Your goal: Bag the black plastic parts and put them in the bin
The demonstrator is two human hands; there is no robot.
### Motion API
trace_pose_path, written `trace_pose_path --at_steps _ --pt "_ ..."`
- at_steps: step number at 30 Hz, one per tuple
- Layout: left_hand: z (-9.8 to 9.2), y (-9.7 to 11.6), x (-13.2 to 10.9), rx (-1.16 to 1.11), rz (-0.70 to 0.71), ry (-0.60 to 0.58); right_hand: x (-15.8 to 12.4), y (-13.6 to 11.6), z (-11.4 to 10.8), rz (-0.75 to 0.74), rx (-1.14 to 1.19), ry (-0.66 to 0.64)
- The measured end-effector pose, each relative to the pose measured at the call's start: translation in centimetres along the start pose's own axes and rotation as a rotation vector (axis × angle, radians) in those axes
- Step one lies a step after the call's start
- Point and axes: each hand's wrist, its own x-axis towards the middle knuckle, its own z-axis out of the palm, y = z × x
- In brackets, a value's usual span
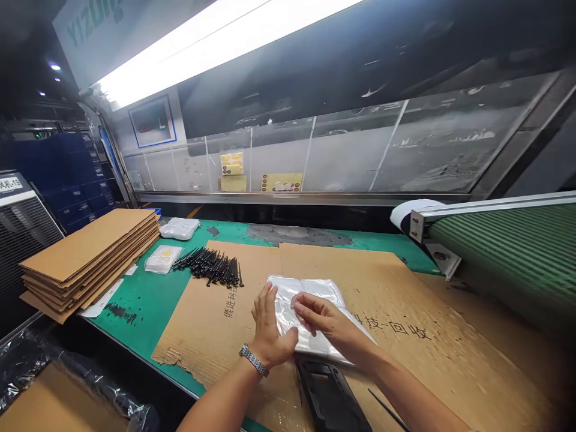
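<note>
A stack of clear plastic bags point(321, 291) lies on the cardboard in front of me. My left hand point(271, 333), with a metal watch band at its wrist, rests along the stack's left edge, fingers stretched and thumb apart. Over the middle of the bags, my right hand point(326, 321) has its thumb and forefinger pinched together on the film of a bag. Just below the stack lies a black plastic part point(333, 396) with a recessed opening, partly cut off by the bottom of the view. A thin black rod point(387, 410) sits to its right, partly hidden by my right forearm.
A heap of black slender pieces point(215, 267) lies beyond my left hand. Two bundles in clear plastic point(180, 228) point(162, 259) stand farther left, beside stacked cardboard sheets point(90, 246). A green ribbed conveyor belt point(508, 240) slopes in at right. Printed cardboard point(216, 336) covers the green table point(130, 300).
</note>
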Motion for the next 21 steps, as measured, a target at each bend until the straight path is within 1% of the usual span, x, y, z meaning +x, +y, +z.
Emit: trace_pose_path --at_steps 2,4,6,8,11,15,19,21 --pt "-0.9 0.5 0.2 -0.107 0.088 -0.049 -0.7 -0.4 0.4 -0.002 -0.01 -0.009" --pt "-1.7 1.0 0.4 -0.157 0.129 -0.114 -1.5 -0.6 0.5 -0.007 -0.017 0.036" --pt "-2.4 1.4 0.5 -0.173 0.134 -0.104 -2.3 -0.7 0.3 -0.003 -0.021 0.1" --pt "-2.9 1.8 0.3 -0.199 0.134 -0.059 -3.3 -0.8 0.1 0.009 -0.03 0.121" --pt "-3.7 2.3 -0.4 -0.237 0.124 -0.023 -5.2 -1.2 0.0 0.046 -0.051 0.031" --pt "-4.7 2.5 -1.6 -0.289 0.088 -0.085 -7.7 -1.4 0.3 0.125 -0.028 -0.103" --pt "-5.0 2.9 -3.1 -0.334 0.04 -0.2 -9.6 -0.7 1.4 0.201 0.017 -0.124" --pt "-4.9 3.4 -4.0 -0.31 0.018 -0.21 -10.4 -0.5 2.1 0.221 0.054 -0.12"
